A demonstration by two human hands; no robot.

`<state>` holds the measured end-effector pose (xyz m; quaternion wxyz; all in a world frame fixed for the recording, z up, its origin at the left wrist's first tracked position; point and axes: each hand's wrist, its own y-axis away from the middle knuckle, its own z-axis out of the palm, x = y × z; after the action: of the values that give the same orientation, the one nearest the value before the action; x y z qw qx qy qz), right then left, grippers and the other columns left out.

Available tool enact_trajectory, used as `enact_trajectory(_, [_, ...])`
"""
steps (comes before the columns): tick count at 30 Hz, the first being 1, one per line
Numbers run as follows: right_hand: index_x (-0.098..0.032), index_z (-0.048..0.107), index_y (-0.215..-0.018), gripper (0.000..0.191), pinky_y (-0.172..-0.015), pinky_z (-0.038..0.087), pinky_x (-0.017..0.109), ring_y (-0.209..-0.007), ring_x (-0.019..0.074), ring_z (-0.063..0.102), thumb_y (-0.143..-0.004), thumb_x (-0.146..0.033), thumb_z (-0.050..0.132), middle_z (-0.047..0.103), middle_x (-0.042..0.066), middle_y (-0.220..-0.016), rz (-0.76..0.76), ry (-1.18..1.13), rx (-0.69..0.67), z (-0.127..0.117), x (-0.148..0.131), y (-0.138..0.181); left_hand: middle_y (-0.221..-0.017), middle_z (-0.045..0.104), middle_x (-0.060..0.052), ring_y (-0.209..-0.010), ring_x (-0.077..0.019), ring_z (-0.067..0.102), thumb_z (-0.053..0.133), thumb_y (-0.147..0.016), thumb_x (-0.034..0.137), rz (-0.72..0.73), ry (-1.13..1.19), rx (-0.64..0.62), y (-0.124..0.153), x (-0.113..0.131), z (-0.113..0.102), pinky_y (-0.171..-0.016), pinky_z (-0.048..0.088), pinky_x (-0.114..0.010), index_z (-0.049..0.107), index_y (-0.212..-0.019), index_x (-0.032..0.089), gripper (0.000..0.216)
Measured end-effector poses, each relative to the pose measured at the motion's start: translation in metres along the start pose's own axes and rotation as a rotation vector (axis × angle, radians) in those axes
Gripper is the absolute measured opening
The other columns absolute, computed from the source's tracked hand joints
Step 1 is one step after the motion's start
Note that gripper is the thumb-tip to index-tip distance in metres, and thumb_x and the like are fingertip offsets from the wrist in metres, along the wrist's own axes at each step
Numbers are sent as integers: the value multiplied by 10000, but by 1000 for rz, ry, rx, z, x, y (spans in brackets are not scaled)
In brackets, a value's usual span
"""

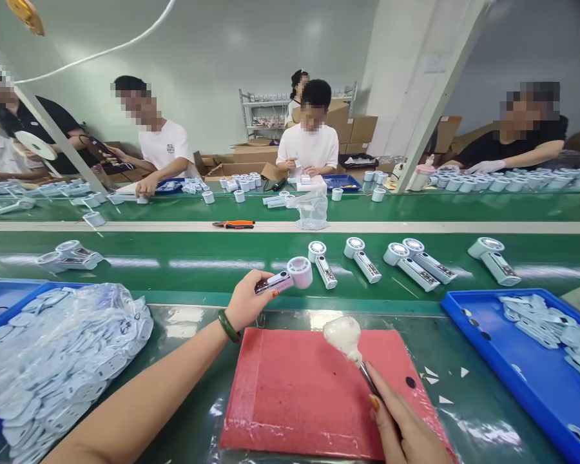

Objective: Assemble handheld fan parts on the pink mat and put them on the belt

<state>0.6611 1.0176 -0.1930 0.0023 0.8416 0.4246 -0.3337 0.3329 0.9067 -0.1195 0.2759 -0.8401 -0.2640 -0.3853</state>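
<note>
My left hand (245, 298) is closed round the handle of a light-blue handheld fan (299, 273), its round head pointing right above the green belt. My right hand (406, 419) grips the dark handle of a metal-necked tool (367, 370). A lumpy white mass (342, 335) covers the tool's end, and I cannot tell what it is made of. That end is over a red mat (309, 393) wrapped in clear plastic. A small black disc (410, 383) lies at the mat's right side.
More fans (362, 259) lie along the green belt (140, 248). Pale-blue panels fill a plastic bag (77, 348) at left. A blue tray (522, 380) holds similar parts at right. Orange-handled pliers (234, 224) lie on the dividing strip. Several co-workers sit opposite.
</note>
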Motion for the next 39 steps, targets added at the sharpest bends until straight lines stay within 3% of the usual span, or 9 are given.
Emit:
enact_trajectory(3, [-350,400,-1574,490,-651,605,210,-952,177,741,-1085,-325,395,711,44,-1243,-149,19,78,-12,-15,-5,-1001,670,-67,-962,-246,598,612,-833,256,215,-136,-141,28,5,6,-884,501,-400,671,-1076,200,256])
enact_trajectory(6, [-313,370,-1593,512,-542,544,237,-671,170,679,-1083,-263,371,701,42,-927,-250,68,121,-21,-35,-12,-1060,650,-88,-990,-243,582,549,-918,235,352,-211,-271,58,5,15,-892,504,-399,626,-1157,195,254])
enact_trajectory(8, [-300,379,-1588,509,-496,491,251,-575,165,607,-1083,-237,352,629,18,-807,-252,106,128,-23,-47,-16,-1077,639,-90,-1005,-247,575,556,-936,245,338,-215,-276,70,3,21,-905,502,-404,605,-1172,193,247])
enact_trajectory(12, [-299,270,-1629,584,-553,488,244,-640,159,608,-1069,-179,385,616,29,-873,-269,67,178,-19,-62,-15,-1068,622,-75,-989,-242,560,559,-939,238,304,-189,-260,77,-4,29,-911,492,-409,591,-1169,198,236])
enact_trajectory(18, [-273,316,-1616,608,-412,283,307,-438,153,423,-1031,-109,323,508,-8,-708,-409,457,111,-12,-66,-11,-1027,608,-78,-979,-242,548,523,-922,189,303,-150,-262,77,-7,32,-910,483,-412,585,-1087,190,176])
enact_trajectory(24, [-273,196,-1648,649,-485,387,266,-536,144,522,-1041,-126,371,567,14,-824,-356,293,228,-18,-67,-8,-1043,604,-84,-991,-248,549,544,-916,207,289,-151,-269,78,-7,33,-918,485,-425,582,-1117,184,206])
enact_trajectory(29, [-254,344,-1606,623,-454,327,288,-493,157,484,-1004,-92,335,533,13,-747,-401,441,11,1,-60,5,-1008,619,-88,-971,-247,567,474,-927,204,292,-170,-244,79,-7,33,-881,495,-410,598,-1112,173,225])
enact_trajectory(34, [-260,385,-1584,530,-542,447,261,-649,173,605,-1058,-200,353,605,41,-876,-187,246,95,-15,-38,17,-1000,657,-84,-916,-251,593,508,-910,342,328,-248,-230,50,-1,16,-849,507,-396,620,-1088,205,251])
enact_trajectory(39, [-262,516,-1503,538,-611,507,274,-745,189,650,-1002,-129,373,631,70,-992,125,351,130,-47,-9,7,-849,583,-45,-856,-240,556,464,-883,466,161,-620,2,-49,20,14,-876,511,-416,622,-1088,169,394])
